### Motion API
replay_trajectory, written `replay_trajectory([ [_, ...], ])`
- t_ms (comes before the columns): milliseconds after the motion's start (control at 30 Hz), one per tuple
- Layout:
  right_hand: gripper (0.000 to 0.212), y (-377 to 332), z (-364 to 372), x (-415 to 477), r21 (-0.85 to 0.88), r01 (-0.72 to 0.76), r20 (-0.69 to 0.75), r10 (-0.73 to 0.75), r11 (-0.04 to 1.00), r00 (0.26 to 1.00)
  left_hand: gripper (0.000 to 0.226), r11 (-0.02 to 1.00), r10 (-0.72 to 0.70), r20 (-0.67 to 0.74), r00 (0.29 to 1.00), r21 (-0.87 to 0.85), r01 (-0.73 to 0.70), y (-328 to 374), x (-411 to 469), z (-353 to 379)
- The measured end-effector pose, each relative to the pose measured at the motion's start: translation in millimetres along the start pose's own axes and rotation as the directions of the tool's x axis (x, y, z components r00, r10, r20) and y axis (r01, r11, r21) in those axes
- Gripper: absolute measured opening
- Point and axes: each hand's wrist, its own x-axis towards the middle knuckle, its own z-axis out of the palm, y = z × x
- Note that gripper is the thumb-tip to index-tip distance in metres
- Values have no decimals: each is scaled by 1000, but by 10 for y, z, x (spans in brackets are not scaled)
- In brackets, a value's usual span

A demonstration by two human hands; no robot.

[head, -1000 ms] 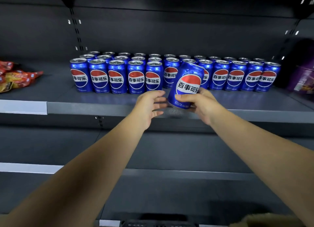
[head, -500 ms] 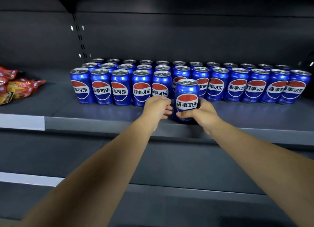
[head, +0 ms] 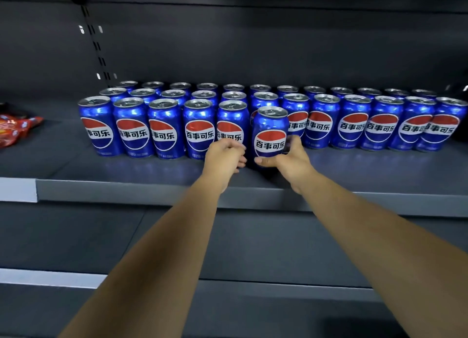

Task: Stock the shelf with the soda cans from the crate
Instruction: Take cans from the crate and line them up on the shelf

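The right hand [head: 291, 160] has its fingers closed round a can [head: 270, 135] upright on the shelf [head: 152, 190] beside the front row, the left hand [head: 224, 157] loosely curled and empty, so a careless shove could topple neighbouring cans [head: 231, 124].

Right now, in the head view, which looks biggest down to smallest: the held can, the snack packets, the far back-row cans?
1. Held can, though nearness enlarges it.
2. Snack packets, cut off by the frame, so unsure.
3. Back-row cans, mostly hidden.
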Motion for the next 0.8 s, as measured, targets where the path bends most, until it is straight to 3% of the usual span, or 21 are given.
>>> replay_trajectory([
  [200, 69, 92, 80, 140, -127, 39, -180, -62, 991, 982, 22, 1000, 7, 17, 1000, -16, -7, -23, 7, -18],
  [300, 52, 84, 66, 146, -170, -23, -250, -21, 985, 968, 21, 999, 36, 26, 999, 36, -37, -29, -21, 4],
  [433, 28, 63, 26, 91, -291, -26, -245, -48, 957, 968, 18, 992, 84, 17, 996, 94, -86, -50, -71, -11],
  [567, 38, -18, -12, -74, -396, 32, -178, -111, 918, 978, 22, 988, 115, -2, 993, 99, -114, -38, -194, -30],
  [700, 44, -104, -18, -200, -439, 41, -31, -61, 898, 998, 27, 988, 138, -36, 990, 76, -135, -56, -372, -82],
  [800, 40, -173, -8, -314, -426, -18, -32, 5, 905, 999, 28, 986, 159, -35, 987, 66, -156, -80, -517, -163],
])
